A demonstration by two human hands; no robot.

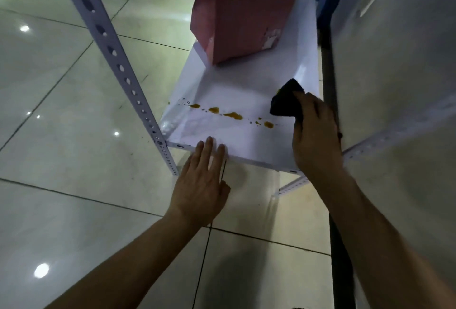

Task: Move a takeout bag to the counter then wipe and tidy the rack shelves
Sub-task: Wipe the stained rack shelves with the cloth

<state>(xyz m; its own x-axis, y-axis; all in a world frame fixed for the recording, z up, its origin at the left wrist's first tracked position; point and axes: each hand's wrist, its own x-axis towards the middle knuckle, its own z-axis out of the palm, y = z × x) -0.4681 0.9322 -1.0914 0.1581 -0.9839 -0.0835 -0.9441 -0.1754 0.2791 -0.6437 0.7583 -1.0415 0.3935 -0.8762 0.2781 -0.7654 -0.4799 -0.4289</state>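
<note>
Right hand (317, 136) grips a cloth (286, 101) at the shelf's (246, 136) 3 o'clock; left hand (201, 185), fingers straight, rests at 6 o'clock.

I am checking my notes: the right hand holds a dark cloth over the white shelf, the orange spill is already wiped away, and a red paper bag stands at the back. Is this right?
Not quite. The head view shows the orange spill still on the white shelf, unwiped. The rest holds: the right hand holds the dark cloth, and the red paper bag stands at the back.
</note>
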